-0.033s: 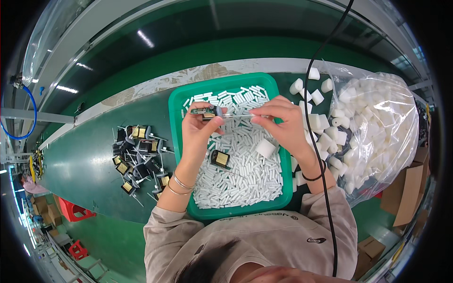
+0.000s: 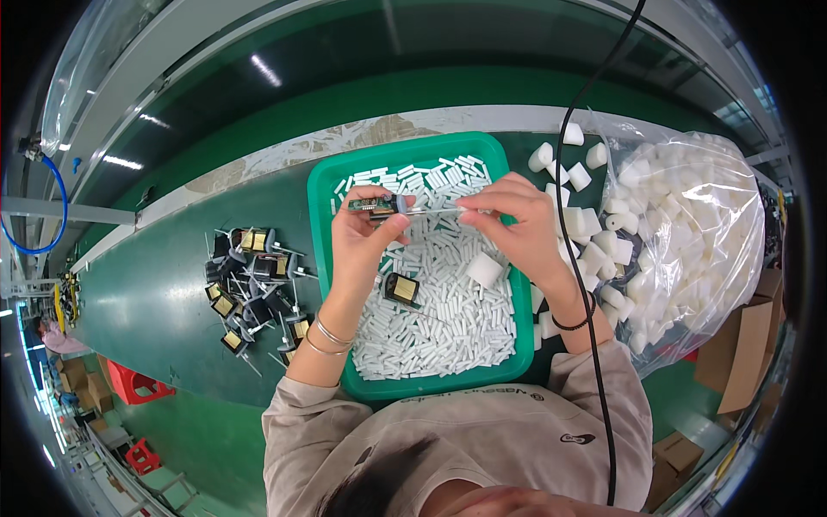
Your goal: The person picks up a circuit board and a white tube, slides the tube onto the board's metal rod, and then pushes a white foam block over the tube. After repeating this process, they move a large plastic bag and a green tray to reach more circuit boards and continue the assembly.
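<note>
left hand point(image 2: 366, 237) pinches small coil part point(image 2: 372, 205) | right hand point(image 2: 517, 226) fingertips pinch thin lead point(image 2: 431, 209) beside it | no change visible, sleeving unfinished | green tray point(image 2: 323, 258) of white tubes point(image 2: 448, 319) beneath fingers

Factory assembly line, green conveyor belt point(image 2: 172, 302), parts tray point(image 2: 323, 185)

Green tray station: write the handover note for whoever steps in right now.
Left hand: pinches a small black and gold component above the green tray.
Right hand: fingertips hold a thin white tube in line with the component's lead, at its end.
Things: the tray is full of loose white tubes; one more component and a white cap lie on them. A pile of like components sits on the green table to the left; a clear bag of white caps to the right.
Done: cannot tell which of the pile are finished.
Left: the tube in hand is not visibly seated.
</note>
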{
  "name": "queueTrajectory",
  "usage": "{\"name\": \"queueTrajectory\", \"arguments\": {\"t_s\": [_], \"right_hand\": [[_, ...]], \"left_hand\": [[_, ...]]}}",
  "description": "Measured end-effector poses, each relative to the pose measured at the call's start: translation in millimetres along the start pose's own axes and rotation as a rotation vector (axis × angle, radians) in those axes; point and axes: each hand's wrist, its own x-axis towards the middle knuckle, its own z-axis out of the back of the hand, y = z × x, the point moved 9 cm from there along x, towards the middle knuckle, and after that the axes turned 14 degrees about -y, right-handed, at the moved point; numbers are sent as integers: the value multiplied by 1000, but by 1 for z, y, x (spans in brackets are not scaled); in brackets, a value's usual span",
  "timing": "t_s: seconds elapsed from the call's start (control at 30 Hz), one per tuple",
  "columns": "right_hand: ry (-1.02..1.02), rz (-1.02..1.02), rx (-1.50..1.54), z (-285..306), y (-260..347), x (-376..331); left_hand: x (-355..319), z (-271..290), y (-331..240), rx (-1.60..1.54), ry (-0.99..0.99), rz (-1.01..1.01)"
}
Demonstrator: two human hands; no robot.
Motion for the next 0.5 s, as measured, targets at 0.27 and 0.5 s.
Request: {"name": "queueTrajectory", "arguments": {"t_s": [0.27,0.5], "right_hand": [[5,273,-78,6,43,-2],[57,374,14,4,56,-13]], "left_hand": [[-33,-27,-22,322,77,-117],[-51,-30,-44,396,136,-475]]}}
